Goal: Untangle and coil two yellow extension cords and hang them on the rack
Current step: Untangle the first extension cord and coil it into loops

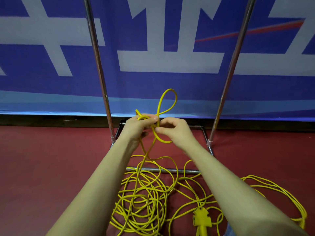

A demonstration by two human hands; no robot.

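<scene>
Both the left hand (139,127) and right hand (172,129) are pinching a knotted cord (157,133), untangling it, apparently needing the loop above them (167,101) worked free next.

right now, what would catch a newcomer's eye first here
Two bare hands meet at centre: the left hand grips a small yellow cord loop and the right hand pinches it. Below, a tangled yellow extension cord pile with a socket block sprawls on the red floor between the chrome rack uprights.

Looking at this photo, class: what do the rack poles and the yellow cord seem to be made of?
Rack poles: likely polished metal, chromed or steel, judging by bright mirror-like streaks. Yellow cord: probably rubber or plastic sheathing, smooth, slightly glossy, bending in soft loops.
</scene>
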